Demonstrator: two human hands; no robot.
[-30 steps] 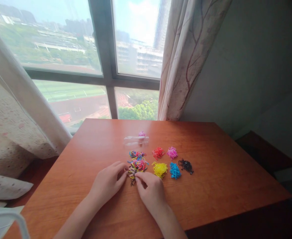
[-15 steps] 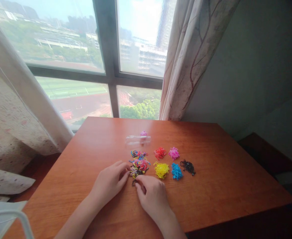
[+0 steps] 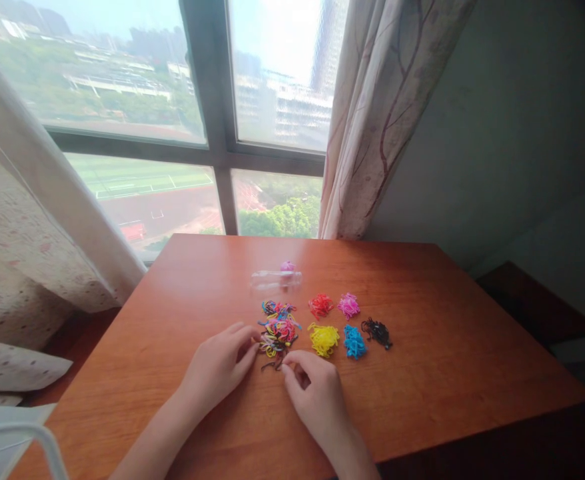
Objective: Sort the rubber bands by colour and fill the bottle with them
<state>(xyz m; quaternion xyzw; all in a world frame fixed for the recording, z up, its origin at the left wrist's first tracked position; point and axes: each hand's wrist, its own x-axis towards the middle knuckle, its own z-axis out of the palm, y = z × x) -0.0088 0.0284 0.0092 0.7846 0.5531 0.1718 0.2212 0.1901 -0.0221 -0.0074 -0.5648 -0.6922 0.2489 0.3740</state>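
A mixed pile of small coloured rubber bands (image 3: 280,328) lies on the wooden table. At its left edge is my left hand (image 3: 227,357), thumb and forefinger drawn together against the bands; what is between them is hidden. Just below the pile, my right hand (image 3: 315,383) pinches at a few dark strands, apparently black rubber bands (image 3: 271,366), some of which stick out left of the fingertips. Sorted heaps sit to the right: red bands (image 3: 320,306), pink bands (image 3: 349,305), yellow bands (image 3: 324,341), blue bands (image 3: 355,343) and black bands (image 3: 377,333).
Behind the mixed pile a clear plastic container (image 3: 275,281) lies on the table (image 3: 447,373), with a purple item (image 3: 287,266) by it. A window (image 3: 272,120) and curtains (image 3: 372,113) stand beyond the far edge. A white curved rail (image 3: 42,437) shows at lower left.
My right hand has shifted slightly right, away from the left hand, and more of the dark bands show beside its fingertips. My left hand has stayed in place.
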